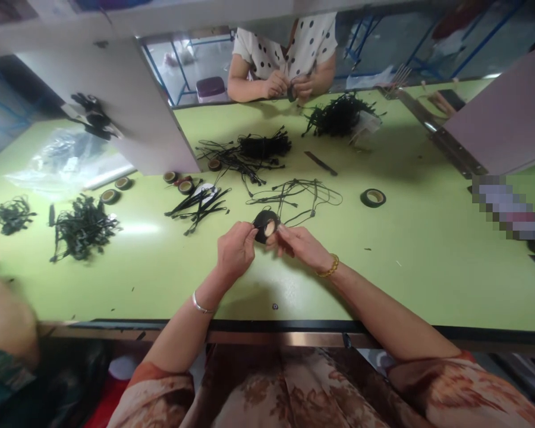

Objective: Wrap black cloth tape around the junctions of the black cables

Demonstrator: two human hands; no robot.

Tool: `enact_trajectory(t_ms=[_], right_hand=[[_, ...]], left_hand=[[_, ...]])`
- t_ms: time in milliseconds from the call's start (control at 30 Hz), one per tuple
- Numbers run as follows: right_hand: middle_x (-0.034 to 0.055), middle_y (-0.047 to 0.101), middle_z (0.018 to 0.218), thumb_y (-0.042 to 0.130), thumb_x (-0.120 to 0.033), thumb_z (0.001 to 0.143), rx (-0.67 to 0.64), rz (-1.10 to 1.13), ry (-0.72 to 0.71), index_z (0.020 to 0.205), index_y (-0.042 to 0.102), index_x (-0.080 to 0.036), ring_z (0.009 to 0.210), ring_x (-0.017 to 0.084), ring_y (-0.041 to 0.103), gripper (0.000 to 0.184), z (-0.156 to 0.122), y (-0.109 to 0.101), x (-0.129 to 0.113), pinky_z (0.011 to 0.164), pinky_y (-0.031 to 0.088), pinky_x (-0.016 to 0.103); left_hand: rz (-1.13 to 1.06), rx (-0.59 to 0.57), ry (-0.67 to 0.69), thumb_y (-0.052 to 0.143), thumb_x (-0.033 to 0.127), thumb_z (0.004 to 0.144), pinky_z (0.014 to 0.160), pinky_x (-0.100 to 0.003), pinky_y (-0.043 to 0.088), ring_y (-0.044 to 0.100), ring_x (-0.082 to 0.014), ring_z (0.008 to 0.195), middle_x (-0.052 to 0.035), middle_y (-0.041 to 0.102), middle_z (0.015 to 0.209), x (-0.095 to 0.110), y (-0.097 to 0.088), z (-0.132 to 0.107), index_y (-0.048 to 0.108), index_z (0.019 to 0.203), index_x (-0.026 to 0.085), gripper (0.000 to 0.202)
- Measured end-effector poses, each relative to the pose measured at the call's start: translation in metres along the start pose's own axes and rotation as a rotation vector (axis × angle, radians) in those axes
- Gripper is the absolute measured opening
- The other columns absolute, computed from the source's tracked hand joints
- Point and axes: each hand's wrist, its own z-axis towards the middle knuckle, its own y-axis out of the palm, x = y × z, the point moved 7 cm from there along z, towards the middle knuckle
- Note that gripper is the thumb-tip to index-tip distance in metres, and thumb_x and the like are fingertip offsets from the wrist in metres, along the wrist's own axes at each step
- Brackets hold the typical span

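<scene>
Black ring-shaped tape roll (pixel 262 230) over the smooth green tabletop (pixel 321 285), right hand (pixel 299 245) clamped on its rim, some fingers hidden. Left hand's (pixel 236 249) fingertips pinch a thin black strand (pixel 255 226), tape or cable, can't tell.

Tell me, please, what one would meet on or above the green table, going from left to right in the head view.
Small dark bundle → larger dark bundle → left hand → held tape roll → right hand → loose tape roll.
</scene>
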Motion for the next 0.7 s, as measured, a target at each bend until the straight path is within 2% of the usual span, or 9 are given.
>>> enact_trajectory(t_ms=[133, 233, 333, 400, 467, 567, 700], right_hand=[[0.0017, 0.059, 0.065, 0.054, -0.075, 0.081, 0.105, 0.023, -0.023, 0.073, 0.073, -0.015, 0.05, 0.008, 0.041, 0.064, 0.002, -0.006, -0.001, 0.048, 0.031, 0.025], [-0.0001, 0.054, 0.059, 0.058, -0.073, 0.079, 0.087, 0.201, 0.076, 0.068, 0.07, -0.014, 0.046, 0.007, 0.034, 0.061, 0.005, -0.008, 0.006, 0.044, 0.023, 0.025], [-0.0002, 0.057, 0.059, 0.068, -0.071, 0.072, 0.083, 0.399, 0.226, 0.066, 0.067, -0.015, 0.044, 0.005, 0.033, 0.056, 0.008, -0.009, 0.016, 0.042, 0.019, 0.024], [-0.0012, 0.056, 0.059, 0.078, -0.064, 0.065, 0.046, 0.476, 0.317, 0.065, 0.066, -0.014, 0.045, 0.005, 0.036, 0.051, 0.008, -0.006, 0.023, 0.043, 0.02, 0.023], [-0.0032, 0.053, 0.056, 0.088, -0.052, 0.056, 0.027, 0.482, 0.345, 0.062, 0.064, -0.014, 0.048, 0.005, 0.037, 0.045, 0.008, -0.004, 0.028, 0.044, 0.021, 0.022], [-0.0034, 0.054, 0.055, 0.092, -0.039, 0.051, 0.092, 0.435, 0.293, 0.059, 0.064, -0.014, 0.051, 0.006, 0.041, 0.039, 0.009, -0.008, 0.029, 0.048, 0.027, 0.023], [-0.0004, 0.063, 0.065, 0.091, -0.036, 0.054, 0.176, 0.422, 0.185, 0.066, 0.07, -0.015, 0.062, 0.011, 0.052, 0.031, 0.008, -0.012, 0.022, 0.061, 0.04, 0.027]], left_hand=[[-0.009, 0.007, 0.057, 0.046, 0.024, 0.097, 0.058, -0.021, 0.038, 0.052, -0.0104, 0.061, -0.0005, 0.059, 0.069, 0.006, -0.001, 0.0, 0.056, 0.078, 0.018, 0.022], [-0.018, -0.032, 0.101, 0.048, 0.027, 0.097, 0.057, -0.021, 0.039, 0.054, -0.01, 0.06, -0.0004, 0.061, 0.07, 0.01, 0.004, -0.003, 0.057, 0.081, 0.018, 0.02], [-0.001, -0.1, 0.162, 0.046, 0.031, 0.099, 0.057, -0.022, 0.04, 0.058, -0.0114, 0.063, -0.0015, 0.063, 0.071, 0.016, 0.014, -0.008, 0.058, 0.084, 0.018, 0.023], [0.025, -0.16, 0.204, 0.043, 0.032, 0.1, 0.059, -0.023, 0.041, 0.059, -0.0127, 0.065, -0.0025, 0.063, 0.072, 0.022, 0.022, -0.012, 0.059, 0.087, 0.017, 0.025], [0.058, -0.21, 0.235, 0.041, 0.032, 0.101, 0.058, -0.024, 0.041, 0.06, -0.0136, 0.066, -0.0033, 0.064, 0.074, 0.026, 0.03, -0.016, 0.06, 0.09, 0.017, 0.027], [0.111, -0.223, 0.27, 0.038, 0.028, 0.101, 0.056, -0.024, 0.04, 0.059, -0.0138, 0.066, -0.0045, 0.065, 0.077, 0.031, 0.033, -0.02, 0.06, 0.094, 0.016, 0.026], [0.187, -0.163, 0.325, 0.036, 0.025, 0.101, 0.052, -0.026, 0.035, 0.056, -0.0136, 0.061, -0.004, 0.062, 0.071, 0.033, 0.03, -0.02, 0.059, 0.085, 0.016, 0.029]])
